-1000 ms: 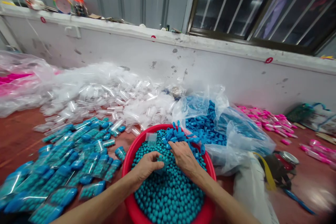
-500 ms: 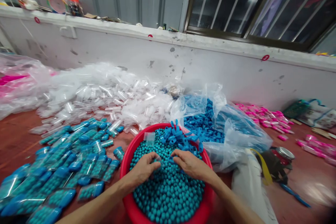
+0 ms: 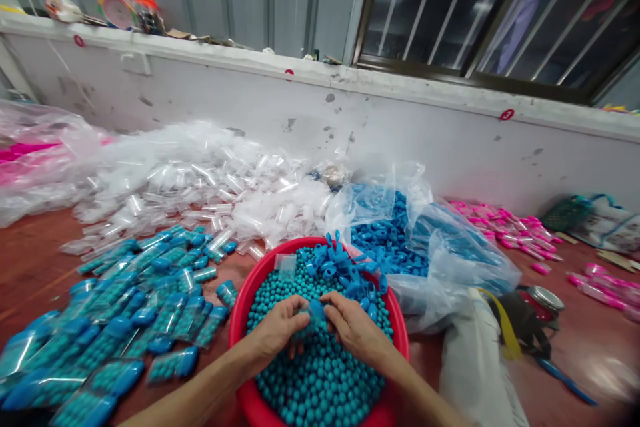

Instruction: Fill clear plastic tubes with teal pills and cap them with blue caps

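A red tub [image 3: 245, 307] full of teal beads [image 3: 320, 380] stands in front of me. Above the beads, my left hand [image 3: 280, 328] is closed around a small clear plastic container [image 3: 305, 322], mostly hidden by the fingers. My right hand [image 3: 354, 327] pinches a blue cap [image 3: 316, 309] against the container's end; whether it is seated I cannot tell. Loose blue caps [image 3: 345, 267] lie heaped on the beads at the tub's far side. Beside them rests another clear container [image 3: 285, 264].
Capped, bead-filled containers [image 3: 115, 333] cover the floor at left. Behind them spreads a heap of clear containers [image 3: 215, 180]. A plastic bag of blue caps [image 3: 390, 233] lies behind the tub, a white sack [image 3: 473, 360] to its right, and pink pieces [image 3: 505, 223] farther right.
The right hand has brought the blue cap up to the container in the left hand. The cap now shows between the fingertips. The view has shifted slightly.
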The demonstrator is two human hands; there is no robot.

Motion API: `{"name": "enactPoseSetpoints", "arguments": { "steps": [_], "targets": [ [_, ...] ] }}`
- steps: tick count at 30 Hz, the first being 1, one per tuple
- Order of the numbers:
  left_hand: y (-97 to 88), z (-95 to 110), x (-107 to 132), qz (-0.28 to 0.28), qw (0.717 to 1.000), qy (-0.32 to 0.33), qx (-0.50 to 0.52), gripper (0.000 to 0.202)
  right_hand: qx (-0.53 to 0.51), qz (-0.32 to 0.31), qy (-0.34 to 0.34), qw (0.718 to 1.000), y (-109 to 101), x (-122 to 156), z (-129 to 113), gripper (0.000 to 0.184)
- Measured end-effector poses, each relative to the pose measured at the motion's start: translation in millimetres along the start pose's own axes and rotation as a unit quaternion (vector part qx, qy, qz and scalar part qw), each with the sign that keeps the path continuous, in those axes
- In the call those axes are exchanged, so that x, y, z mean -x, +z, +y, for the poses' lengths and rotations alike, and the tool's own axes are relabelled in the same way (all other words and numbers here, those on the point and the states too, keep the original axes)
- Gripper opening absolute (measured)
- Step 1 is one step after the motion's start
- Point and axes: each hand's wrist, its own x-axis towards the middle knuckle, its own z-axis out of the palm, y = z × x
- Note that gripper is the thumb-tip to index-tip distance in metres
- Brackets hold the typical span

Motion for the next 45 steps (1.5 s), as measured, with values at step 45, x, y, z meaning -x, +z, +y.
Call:
{"name": "enactPoseSetpoints", "arguments": {
  "steps": [45],
  "targets": [
    [20.2, 11, 16, 0.098, 0.992, 0.078, -0.032, 0.044, 0.023, 0.011, -0.015, 1.0, 20, 10, -10, 0.076]
  ]
}}
